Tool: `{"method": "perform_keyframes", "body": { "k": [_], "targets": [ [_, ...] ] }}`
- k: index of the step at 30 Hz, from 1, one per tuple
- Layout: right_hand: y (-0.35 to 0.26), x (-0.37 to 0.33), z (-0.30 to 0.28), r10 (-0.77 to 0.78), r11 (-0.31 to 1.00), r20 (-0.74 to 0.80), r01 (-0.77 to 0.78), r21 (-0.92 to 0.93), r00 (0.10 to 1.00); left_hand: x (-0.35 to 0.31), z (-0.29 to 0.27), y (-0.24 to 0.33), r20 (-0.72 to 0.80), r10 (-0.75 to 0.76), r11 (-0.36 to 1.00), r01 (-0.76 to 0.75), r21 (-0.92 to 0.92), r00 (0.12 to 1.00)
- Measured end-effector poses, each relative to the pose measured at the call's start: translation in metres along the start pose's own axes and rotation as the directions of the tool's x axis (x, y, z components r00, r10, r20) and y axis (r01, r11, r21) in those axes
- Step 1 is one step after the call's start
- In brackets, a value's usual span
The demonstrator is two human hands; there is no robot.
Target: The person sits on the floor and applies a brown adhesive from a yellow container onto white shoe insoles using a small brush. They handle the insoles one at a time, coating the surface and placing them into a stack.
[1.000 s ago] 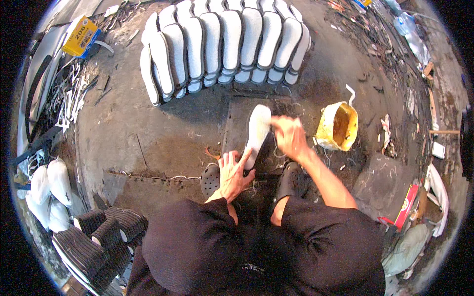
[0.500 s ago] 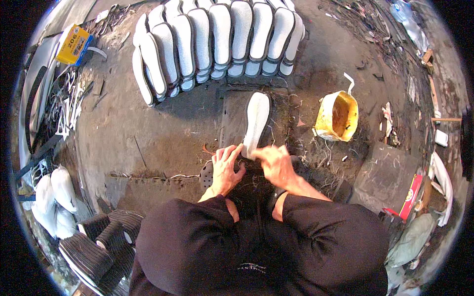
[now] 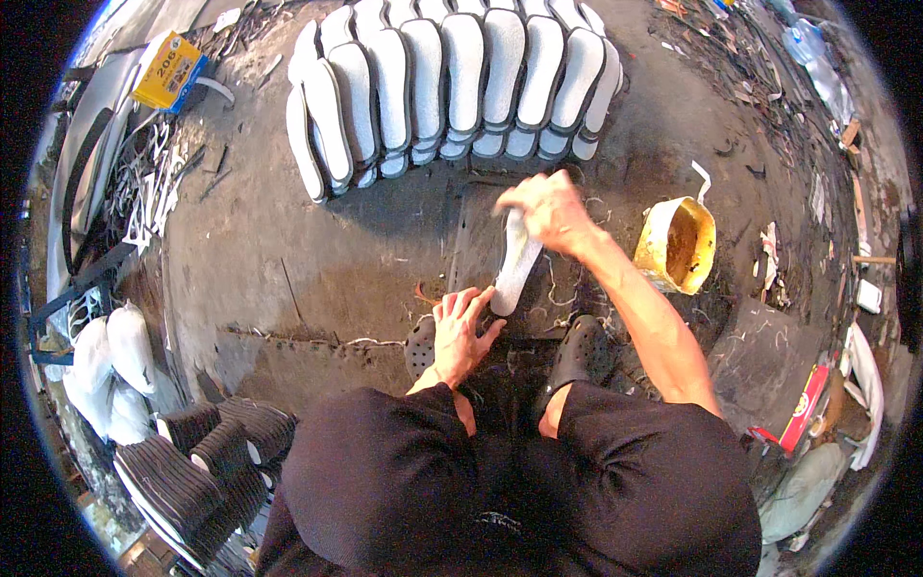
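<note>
A white shoe sole with a dark edge lies flat on a worn board in front of me, its narrower end toward me. Beside that near end rests my left hand, fingers apart, the fingertips touching the sole's left edge. My right hand is over the far end and covers it. Its fingers are curled in, slightly smeared by motion; what they hold, if anything, is hidden. Beyond the board, many similar white soles stand leaning in overlapping rows.
To the right stands a yellow cut-open container with brown residue inside. Stacked dark soles and white bags lie at lower left. A yellow-blue box sits at far left, a red box at right. Scraps litter both sides.
My right hand has moved from the sole's near end to its far end, forearm stretched forward. My left hand stays beside the near end. The whole view has shifted slightly.
</note>
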State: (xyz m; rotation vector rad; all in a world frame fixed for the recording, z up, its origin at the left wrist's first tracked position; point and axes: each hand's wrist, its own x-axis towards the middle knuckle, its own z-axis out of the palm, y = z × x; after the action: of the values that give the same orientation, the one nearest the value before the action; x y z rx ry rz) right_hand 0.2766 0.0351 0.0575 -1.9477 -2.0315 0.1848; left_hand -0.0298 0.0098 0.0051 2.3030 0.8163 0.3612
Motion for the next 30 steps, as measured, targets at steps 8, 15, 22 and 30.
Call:
{"method": "perform_keyframes", "body": {
  "k": [8,15,22,30],
  "targets": [
    [-0.082,-0.084,0.032,0.135,0.990,0.002,-0.135,0.040,0.991,-0.004,-0.006,-0.009,-0.268,-0.111,0.963,0.036,-0.268,0.957],
    [-0.145,-0.110,0.011,0.392,0.753,0.038,-0.344,0.561,0.919,-0.009,-0.012,-0.016,-0.360,-0.233,0.940,0.115,-0.321,0.903],
    [-0.016,-0.188,-0.138,0.724,0.659,-0.506,-0.686,0.309,0.468,0.005,0.002,0.001,-0.234,-0.145,0.948,0.067,-0.312,0.961],
    [-0.074,-0.243,-0.114,0.769,0.593,-0.206,-0.796,-0.123,0.605,0.015,0.001,0.019,-0.063,0.017,0.986,-0.027,-0.163,0.998]
  ]
}}
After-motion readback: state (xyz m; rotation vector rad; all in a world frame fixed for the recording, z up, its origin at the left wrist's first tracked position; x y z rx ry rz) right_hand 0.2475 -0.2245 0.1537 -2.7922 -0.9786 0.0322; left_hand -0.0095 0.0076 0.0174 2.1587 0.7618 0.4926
